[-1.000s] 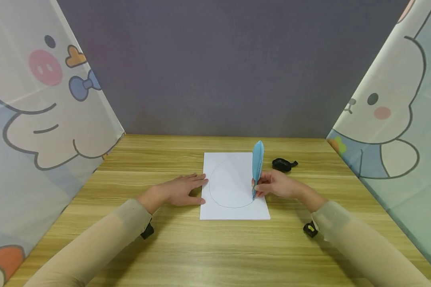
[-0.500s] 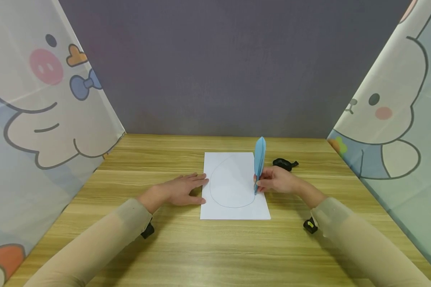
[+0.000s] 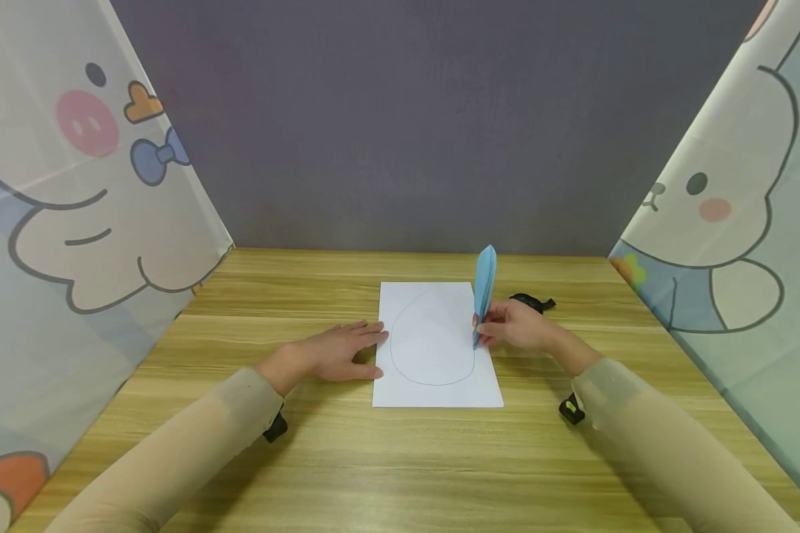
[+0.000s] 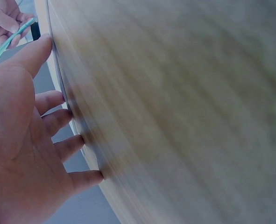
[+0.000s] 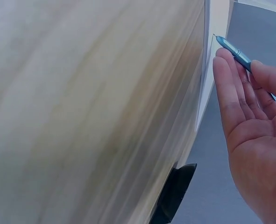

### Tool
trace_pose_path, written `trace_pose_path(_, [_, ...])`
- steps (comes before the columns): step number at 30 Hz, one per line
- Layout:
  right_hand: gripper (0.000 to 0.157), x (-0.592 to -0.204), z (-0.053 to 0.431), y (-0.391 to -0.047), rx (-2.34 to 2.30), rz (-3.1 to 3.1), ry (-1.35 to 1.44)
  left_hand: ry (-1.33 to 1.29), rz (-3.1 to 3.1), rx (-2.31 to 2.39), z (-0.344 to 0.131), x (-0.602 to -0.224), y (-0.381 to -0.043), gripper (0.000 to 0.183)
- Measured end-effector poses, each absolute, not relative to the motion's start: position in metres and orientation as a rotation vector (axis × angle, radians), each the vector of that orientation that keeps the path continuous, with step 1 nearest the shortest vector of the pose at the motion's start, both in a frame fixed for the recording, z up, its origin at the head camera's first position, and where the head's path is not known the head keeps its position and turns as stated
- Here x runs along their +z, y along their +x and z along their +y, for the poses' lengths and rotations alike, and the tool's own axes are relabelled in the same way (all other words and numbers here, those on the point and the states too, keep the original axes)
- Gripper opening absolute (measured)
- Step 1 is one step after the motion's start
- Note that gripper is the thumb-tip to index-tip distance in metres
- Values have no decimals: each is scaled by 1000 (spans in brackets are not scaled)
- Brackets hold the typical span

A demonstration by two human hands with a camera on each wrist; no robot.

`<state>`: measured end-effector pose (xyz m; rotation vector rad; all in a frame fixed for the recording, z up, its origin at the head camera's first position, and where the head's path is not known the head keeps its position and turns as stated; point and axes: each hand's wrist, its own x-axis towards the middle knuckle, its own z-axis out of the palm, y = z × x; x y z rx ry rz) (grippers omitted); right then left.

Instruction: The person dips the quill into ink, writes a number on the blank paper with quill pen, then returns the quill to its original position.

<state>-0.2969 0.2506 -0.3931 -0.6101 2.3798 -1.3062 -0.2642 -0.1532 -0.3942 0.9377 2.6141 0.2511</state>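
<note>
Here, a right hand (image 3: 518,326) pinches a blue feather pen (image 3: 484,280), tip seemingly touching the right of a white sheet (image 3: 433,337); a left hand (image 3: 336,354), fingers outstretched, rests at its left edge.

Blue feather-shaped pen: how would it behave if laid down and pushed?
The blue feather-shaped pen is probably light, given its slim barrel. The wider plume would likely hinder rolling and, standing without visible droop, seems fairly stiff.

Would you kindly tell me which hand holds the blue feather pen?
The right hand pinches the blue feather pen; the left hand holds nothing, resting at the left edge of the paper.
</note>
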Motion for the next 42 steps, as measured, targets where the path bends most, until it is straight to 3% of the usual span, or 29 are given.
trace_pose_path(42, [31,-397,232,-327,-1317,2527,-458,937,2620,261,-153,-396,-264,86])
